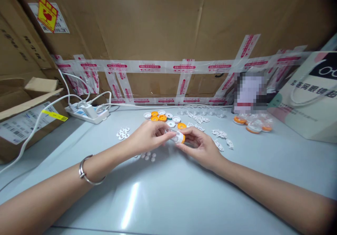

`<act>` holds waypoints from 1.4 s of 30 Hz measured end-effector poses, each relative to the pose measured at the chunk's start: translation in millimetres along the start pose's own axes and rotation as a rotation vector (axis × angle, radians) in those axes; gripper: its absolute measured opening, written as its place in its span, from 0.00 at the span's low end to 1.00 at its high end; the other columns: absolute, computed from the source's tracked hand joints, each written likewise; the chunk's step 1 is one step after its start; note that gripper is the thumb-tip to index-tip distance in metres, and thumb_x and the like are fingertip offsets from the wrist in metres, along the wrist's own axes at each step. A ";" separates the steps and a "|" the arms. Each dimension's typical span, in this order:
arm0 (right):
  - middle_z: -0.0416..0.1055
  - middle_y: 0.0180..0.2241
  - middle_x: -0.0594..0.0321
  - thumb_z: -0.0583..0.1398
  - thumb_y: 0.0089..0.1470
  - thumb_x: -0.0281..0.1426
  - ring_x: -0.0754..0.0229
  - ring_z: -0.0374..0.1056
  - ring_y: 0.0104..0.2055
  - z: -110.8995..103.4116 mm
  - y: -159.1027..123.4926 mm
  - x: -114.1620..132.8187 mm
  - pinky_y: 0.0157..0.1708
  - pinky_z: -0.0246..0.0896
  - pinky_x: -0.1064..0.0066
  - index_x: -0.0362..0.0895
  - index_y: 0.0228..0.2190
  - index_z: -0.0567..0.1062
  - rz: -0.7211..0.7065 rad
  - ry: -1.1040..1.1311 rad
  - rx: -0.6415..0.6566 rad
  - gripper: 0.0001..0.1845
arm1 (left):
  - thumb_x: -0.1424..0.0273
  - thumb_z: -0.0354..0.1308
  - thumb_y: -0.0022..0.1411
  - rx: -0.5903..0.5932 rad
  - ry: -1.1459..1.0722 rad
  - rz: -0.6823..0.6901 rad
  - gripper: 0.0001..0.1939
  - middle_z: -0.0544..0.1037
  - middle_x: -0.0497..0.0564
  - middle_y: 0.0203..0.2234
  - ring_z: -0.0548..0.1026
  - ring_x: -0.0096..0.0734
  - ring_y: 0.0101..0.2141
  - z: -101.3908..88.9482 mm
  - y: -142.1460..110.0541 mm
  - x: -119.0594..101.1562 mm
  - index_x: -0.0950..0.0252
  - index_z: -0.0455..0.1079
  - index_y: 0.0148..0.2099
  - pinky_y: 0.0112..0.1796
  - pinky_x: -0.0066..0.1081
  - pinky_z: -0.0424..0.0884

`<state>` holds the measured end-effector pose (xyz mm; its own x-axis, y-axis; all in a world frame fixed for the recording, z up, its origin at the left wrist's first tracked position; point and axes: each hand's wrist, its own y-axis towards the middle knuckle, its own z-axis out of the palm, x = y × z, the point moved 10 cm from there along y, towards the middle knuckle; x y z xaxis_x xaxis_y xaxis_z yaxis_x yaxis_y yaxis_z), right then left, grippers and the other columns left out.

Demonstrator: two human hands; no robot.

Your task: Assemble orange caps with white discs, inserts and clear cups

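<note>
Above the table, my right hand is closed with thumb and fingers around a small round orange-and-white piece with a clear part. My left hand pinches at the clear end of the same piece, its fingertips partly hiding it. Just behind the hands lie several orange and white ring-shaped caps. Small white round parts sit left of my left hand, and more white knob-like parts lie below its wrist. Flat white lacy pieces are spread beyond my right hand.
Clear cups stand in rows at the back. Clear-domed orange and white pieces are piled at right beside a paper bag and a blurred-out object. At left are a power strip with cables and an open carton. A large taped carton walls the back.
</note>
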<state>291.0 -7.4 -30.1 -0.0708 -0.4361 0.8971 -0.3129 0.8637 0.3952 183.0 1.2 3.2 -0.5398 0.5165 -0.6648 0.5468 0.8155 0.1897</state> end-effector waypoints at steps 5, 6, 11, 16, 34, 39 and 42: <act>0.68 0.40 0.58 0.60 0.48 0.27 0.56 0.66 0.45 0.9 -8.2 14.6 0.47 0.65 0.60 0.47 0.40 0.68 -0.195 -0.296 -0.001 0.15 | 0.53 0.49 0.59 0.003 -0.118 -0.167 0.22 0.74 0.48 0.18 0.72 0.27 0.19 8.1 -4.7 16.9 0.67 0.68 0.29 0.22 0.25 0.64; 0.68 0.41 0.58 0.60 0.48 0.27 0.56 0.66 0.46 1.3 -9.3 15.8 0.47 0.65 0.60 0.47 0.40 0.68 -0.215 -0.329 0.000 0.15 | 0.53 0.48 0.59 -0.002 -0.135 -0.189 0.22 0.74 0.48 0.18 0.71 0.27 0.19 8.9 -5.5 19.3 0.67 0.68 0.29 0.21 0.24 0.64; 0.70 0.38 0.59 0.62 0.46 0.28 0.57 0.68 0.43 -2.4 -6.4 12.2 0.45 0.66 0.62 0.46 0.38 0.69 -0.150 -0.221 -0.026 0.14 | 0.56 0.49 0.61 0.016 -0.075 -0.104 0.19 0.75 0.48 0.20 0.73 0.28 0.23 6.7 -5.0 7.2 0.66 0.70 0.34 0.26 0.26 0.66; 0.73 0.35 0.62 0.66 0.41 0.31 0.61 0.71 0.37 -2.5 3.4 -6.0 0.43 0.67 0.64 0.44 0.32 0.70 0.134 0.132 -0.027 0.14 | 0.67 0.52 0.61 -0.041 0.063 0.221 0.11 0.75 0.51 0.36 0.72 0.29 0.35 -6.5 -3.1 -21.9 0.65 0.68 0.44 0.38 0.29 0.66; 0.72 0.34 0.67 0.65 0.44 0.34 0.64 0.71 0.37 22.9 -3.3 -4.9 0.47 0.65 0.62 0.46 0.34 0.69 0.336 0.597 0.073 0.15 | 0.67 0.50 0.62 -0.110 0.082 0.350 0.13 0.73 0.54 0.41 0.69 0.32 0.39 -14.1 -6.1 -35.7 0.64 0.64 0.49 0.40 0.32 0.65; 0.70 0.36 0.65 0.65 0.43 0.35 0.64 0.69 0.38 18.5 -2.2 1.7 0.43 0.68 0.64 0.45 0.32 0.67 0.235 0.483 0.033 0.15 | 0.68 0.49 0.62 -0.062 0.242 0.378 0.11 0.73 0.52 0.35 0.69 0.29 0.33 -9.6 -11.5 -44.7 0.67 0.64 0.46 0.35 0.29 0.64; 0.70 0.34 0.65 0.66 0.41 0.35 0.62 0.70 0.35 15.6 -2.9 -0.3 0.41 0.68 0.63 0.46 0.31 0.65 0.212 0.379 -0.001 0.17 | 0.67 0.48 0.62 -0.074 0.234 0.282 0.10 0.71 0.49 0.27 0.67 0.27 0.27 -7.1 -8.7 -37.4 0.67 0.65 0.40 0.30 0.27 0.63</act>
<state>277.1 -13.8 -34.5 0.2192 -0.1261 0.9675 -0.3280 0.9244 0.1948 194.0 -23.4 31.6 -0.5108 0.7621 -0.3978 0.6518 0.6451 0.3988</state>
